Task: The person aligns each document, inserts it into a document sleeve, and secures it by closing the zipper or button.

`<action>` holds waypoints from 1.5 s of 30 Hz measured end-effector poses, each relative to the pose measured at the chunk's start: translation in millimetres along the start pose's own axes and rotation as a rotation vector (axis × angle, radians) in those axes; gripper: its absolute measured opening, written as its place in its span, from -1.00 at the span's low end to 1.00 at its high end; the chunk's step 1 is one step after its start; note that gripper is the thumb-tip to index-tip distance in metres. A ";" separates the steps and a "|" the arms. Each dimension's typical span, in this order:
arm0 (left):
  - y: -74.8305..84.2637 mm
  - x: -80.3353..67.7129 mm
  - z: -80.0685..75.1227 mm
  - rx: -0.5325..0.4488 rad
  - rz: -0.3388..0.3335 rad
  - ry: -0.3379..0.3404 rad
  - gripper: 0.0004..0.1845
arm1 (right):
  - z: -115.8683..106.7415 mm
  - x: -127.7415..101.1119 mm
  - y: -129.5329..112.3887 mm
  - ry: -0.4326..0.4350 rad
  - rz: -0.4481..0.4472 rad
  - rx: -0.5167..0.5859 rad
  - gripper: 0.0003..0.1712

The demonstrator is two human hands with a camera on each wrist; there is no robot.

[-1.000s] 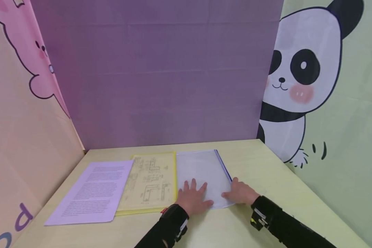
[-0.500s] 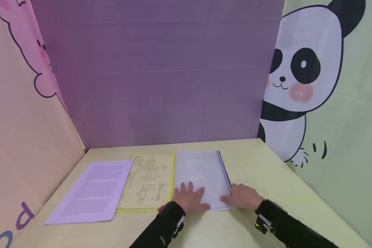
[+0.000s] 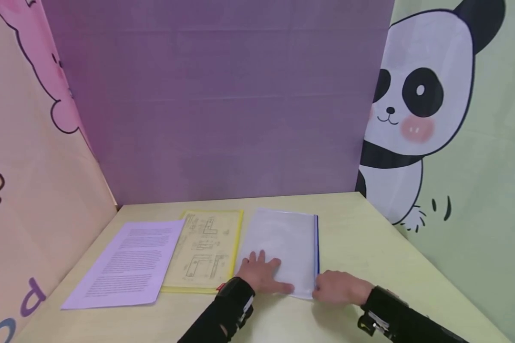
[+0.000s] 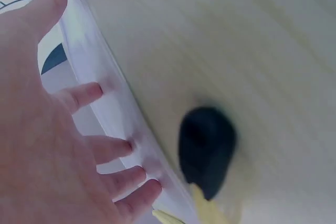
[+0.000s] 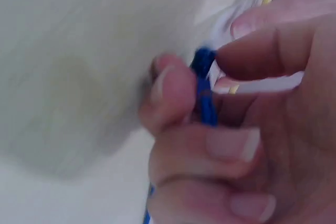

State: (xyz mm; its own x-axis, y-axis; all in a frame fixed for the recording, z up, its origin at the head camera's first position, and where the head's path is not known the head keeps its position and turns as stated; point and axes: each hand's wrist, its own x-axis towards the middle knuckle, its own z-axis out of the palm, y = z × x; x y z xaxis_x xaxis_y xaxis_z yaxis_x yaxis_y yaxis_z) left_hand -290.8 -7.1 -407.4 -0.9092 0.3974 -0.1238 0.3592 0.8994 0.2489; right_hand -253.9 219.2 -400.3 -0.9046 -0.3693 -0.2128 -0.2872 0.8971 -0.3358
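Note:
A translucent whitish document pouch lies flat on the table, with a blue strip along its right edge. My left hand rests on its lower left part with the fingers spread; the left wrist view shows those fingertips on the pouch's pale edge. At the lower right corner, my right hand has curled fingers. In the right wrist view, thumb and finger pinch the end of the blue strip. Whether this strip is a zip is unclear.
Left of the pouch lies a yellow-edged folder with printed drawings and a small red tab. A purple printed sheet overlaps its left side. A blurred dark oval thing shows in the left wrist view. Walls stand behind and beside the table.
The pouch has turned slightly, its far right corner shifting right and its near end coming closer. My right hand has moved toward me, and its fingers are more curled at the corner.

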 end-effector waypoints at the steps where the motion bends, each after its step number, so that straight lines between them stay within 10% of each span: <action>1: 0.9 -0.9 0.1 0.005 -0.001 0.007 -0.03 | 0.9 -1.1 -1.6 -0.020 -0.040 0.012 -0.73; 6: 4.7 -4.5 -2.5 0.029 -0.027 -0.008 0.08 | 6.8 -0.5 -13.9 -0.074 -0.228 -0.010 -0.78; 22: -4.4 -1.2 -3.5 0.002 -0.066 -0.082 0.23 | 18.7 8.3 -25.9 0.047 -0.421 -0.220 -0.58; 45: -3.2 -7.5 -4.5 -0.015 -0.074 -0.077 0.19 | 18.9 16.4 -12.4 0.122 -0.415 -0.275 -0.75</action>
State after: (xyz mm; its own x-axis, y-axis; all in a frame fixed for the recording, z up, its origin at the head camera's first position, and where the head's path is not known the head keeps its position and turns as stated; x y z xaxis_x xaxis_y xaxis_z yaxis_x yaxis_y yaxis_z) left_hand -286.1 -13.8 -402.9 -0.9139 0.3437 -0.2159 0.2883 0.9241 0.2508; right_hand -259.2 197.4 -417.0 -0.7224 -0.6914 0.0012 -0.6871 0.7178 -0.1124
